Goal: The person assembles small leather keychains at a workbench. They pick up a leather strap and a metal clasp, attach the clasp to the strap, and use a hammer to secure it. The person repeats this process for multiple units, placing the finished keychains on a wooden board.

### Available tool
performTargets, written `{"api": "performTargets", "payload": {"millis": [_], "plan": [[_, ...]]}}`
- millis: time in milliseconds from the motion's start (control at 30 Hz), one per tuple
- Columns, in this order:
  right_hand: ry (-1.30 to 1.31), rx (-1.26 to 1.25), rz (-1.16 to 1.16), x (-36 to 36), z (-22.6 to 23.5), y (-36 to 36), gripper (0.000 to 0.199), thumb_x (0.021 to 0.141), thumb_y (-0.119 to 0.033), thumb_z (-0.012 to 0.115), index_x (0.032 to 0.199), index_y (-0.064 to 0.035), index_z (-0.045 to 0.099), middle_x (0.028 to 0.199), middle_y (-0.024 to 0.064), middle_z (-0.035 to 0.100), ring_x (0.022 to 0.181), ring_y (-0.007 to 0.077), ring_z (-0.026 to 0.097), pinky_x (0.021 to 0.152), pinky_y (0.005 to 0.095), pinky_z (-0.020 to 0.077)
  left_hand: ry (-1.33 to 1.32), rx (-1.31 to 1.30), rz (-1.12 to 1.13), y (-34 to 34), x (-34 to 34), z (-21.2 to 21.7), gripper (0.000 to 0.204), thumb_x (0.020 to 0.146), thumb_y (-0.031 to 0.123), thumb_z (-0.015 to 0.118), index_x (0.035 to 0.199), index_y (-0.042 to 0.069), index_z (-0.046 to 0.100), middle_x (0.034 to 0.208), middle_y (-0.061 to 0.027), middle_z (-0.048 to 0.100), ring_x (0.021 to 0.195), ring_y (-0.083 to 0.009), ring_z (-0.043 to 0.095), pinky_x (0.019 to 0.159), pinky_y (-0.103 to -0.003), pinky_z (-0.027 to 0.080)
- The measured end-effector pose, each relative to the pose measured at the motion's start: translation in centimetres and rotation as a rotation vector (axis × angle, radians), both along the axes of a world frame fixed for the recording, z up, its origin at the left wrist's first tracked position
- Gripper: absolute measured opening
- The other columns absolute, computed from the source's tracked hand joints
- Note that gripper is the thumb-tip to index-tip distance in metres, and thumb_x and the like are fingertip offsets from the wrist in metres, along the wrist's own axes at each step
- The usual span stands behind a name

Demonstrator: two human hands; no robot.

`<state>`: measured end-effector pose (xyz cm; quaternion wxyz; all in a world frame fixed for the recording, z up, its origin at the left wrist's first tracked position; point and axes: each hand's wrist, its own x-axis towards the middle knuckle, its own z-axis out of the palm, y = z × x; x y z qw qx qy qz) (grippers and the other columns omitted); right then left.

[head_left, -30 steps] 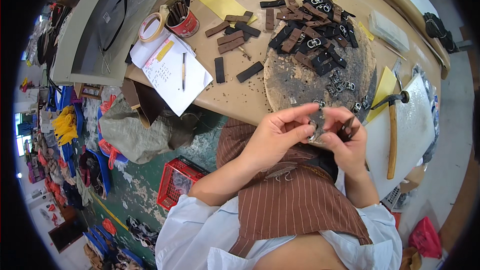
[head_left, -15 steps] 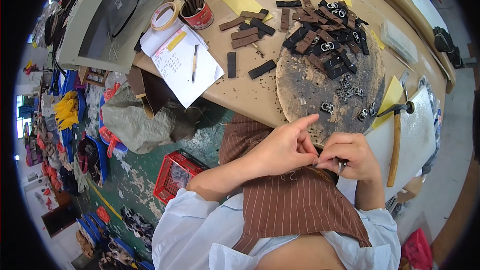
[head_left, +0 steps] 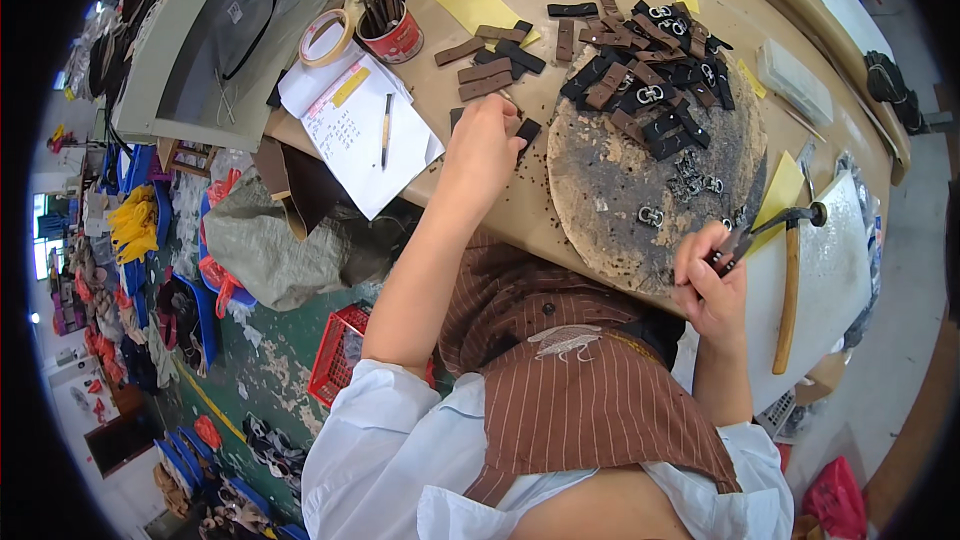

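My left hand [head_left: 482, 152] is over the table by the paper sheets, fingers curled down among black strips [head_left: 530, 130] and close to a stack of brown strips [head_left: 484, 80]. What its fingers close on is hidden beneath them. In front of the round board's near right edge, my right hand [head_left: 712, 285] grips a small black strip [head_left: 735, 246]. On the worn round board [head_left: 610, 175] lie a pile of black and brown strips [head_left: 655, 70] and loose silver metal buckles [head_left: 692, 180]. A single buckle [head_left: 650, 215] sits nearer me.
A hammer [head_left: 788, 290] with a wooden handle lies on a white slab [head_left: 845, 260] at the right. To the left are written paper sheets [head_left: 350, 150] with a pen [head_left: 386, 130], a tape roll [head_left: 326, 38] and a red can of tools [head_left: 395, 35]. A red crate [head_left: 335, 355] stands on the floor.
My hands were together near my lap; they have parted. The left has reached forward and left to the loose strips. The right has risen to the board's edge with the black strip.
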<state>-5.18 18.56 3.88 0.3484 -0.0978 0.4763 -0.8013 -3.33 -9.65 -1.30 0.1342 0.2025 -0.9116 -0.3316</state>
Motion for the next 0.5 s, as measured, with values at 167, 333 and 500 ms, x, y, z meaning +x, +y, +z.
{"api": "performTargets", "payload": {"millis": [167, 333, 500], "plan": [[-0.05, 0.254, -0.022, 0.0, -2.4, -0.9, 0.023, 0.088, -0.006, 0.052, 0.109, 0.0029, 0.053, 0.087, 0.0102, 0.062, 0.074, 0.0175, 0.064, 0.063, 0.025, 0.051, -0.125, 0.017, 0.003, 0.9, 0.3, 0.5, 0.023, 0.073, 0.004, 0.064, 0.094, -0.003, 0.059, 0.08, -0.0132, 0.06, 0.071, -0.0249, 0.059, 0.067, -0.033, 0.048], [0.091, 0.488, 0.025, -0.2, -2.6, -1.3, 0.027, 0.086, -0.004, 0.055, 0.112, 0.0019, 0.055, 0.089, 0.0104, 0.063, 0.069, 0.0148, 0.063, 0.057, 0.0233, 0.0502, 0.005, 0.523, 0.01, 2.0, 1.5, 0.6, 0.019, 0.081, 0.009, 0.06, 0.095, -0.004, 0.059, 0.087, -0.0105, 0.063, 0.074, -0.0182, 0.062, 0.067, -0.03, 0.049], [0.419, 0.708, -0.054, -0.3, -2.4, -2.2, 0.018, 0.083, 0.0, 0.056, 0.1, 0.0026, 0.061, 0.083, 0.011, 0.065, 0.062, 0.0124, 0.062, 0.049, 0.021, 0.0472, 0.099, 1.316, -0.091, 4.6, 3.1, 4.2, 0.022, 0.091, 0.01, 0.049, 0.106, -0.004, 0.055, 0.099, -0.0114, 0.063, 0.089, -0.0174, 0.062, 0.078, -0.032, 0.053]]}}
